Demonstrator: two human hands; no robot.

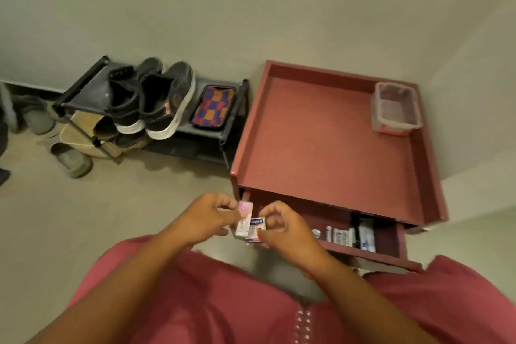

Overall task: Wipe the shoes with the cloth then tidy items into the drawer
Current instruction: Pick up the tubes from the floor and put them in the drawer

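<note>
Red cabinet top (321, 134) bearing clear container (396, 106), black rack (212, 137) bearing shoes (150, 98)

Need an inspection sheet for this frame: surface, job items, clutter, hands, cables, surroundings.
Surface: red cabinet top, bare apart from a clear plastic container at its back right corner.
Job's things: black shoes on the shoe rack; checkered cloth beside them; drawer open, small boxes and tubes inside.
Clutter: grey slippers on the floor by the rack.
Hands: left hand pinches a small white box; right hand holds a plaster box; both near the drawer's left end.
Cables: nothing seen.
Surroundings: plain wall, beige floor.
</note>
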